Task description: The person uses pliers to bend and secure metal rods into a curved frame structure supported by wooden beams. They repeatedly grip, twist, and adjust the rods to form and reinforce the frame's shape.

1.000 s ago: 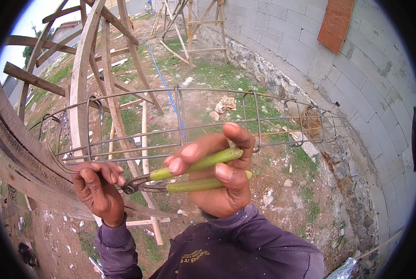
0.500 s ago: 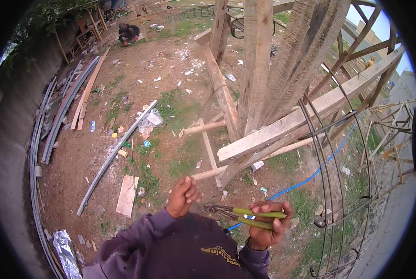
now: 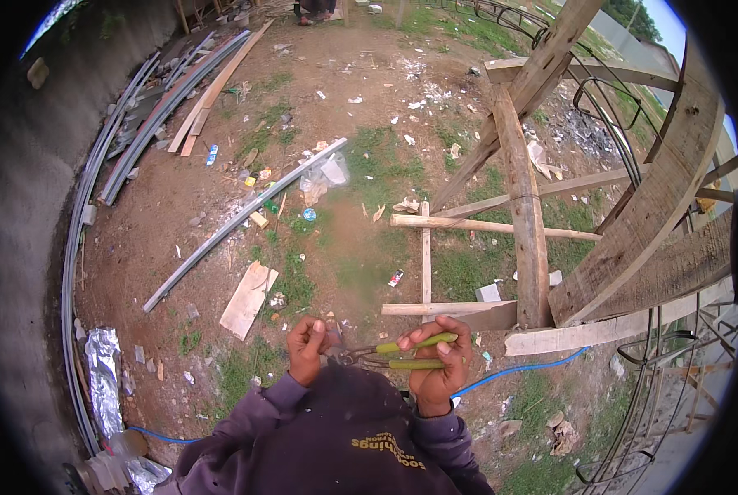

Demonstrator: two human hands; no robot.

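Observation:
My right hand [image 3: 441,373] is wrapped loosely about a pair of end-cutting pliers [image 3: 415,364] with green grips. The two handles are spread apart among the fingers, and the metal jaws point left, close to my left hand [image 3: 307,353]. That hand is closed, its thumb pressed against the curled fingers. Anything small inside it is hidden. Both hands are held up just in front of my dark sweatshirt [image 3: 328,437].
Wooden posts and beams [image 3: 530,206] rise at right, with bent rebar frames [image 3: 658,371] beside them. A blue hose [image 3: 522,357] crosses the ground. Metal channels [image 3: 76,223] line the left wall; another metal bar [image 3: 245,223] and a board [image 3: 249,299] lie ahead. A person [image 3: 314,11] is far off.
My view has swung left and down, so the wooden frame sits farther right. My hands have come closer together, bringing the pliers' jaws up to my left hand.

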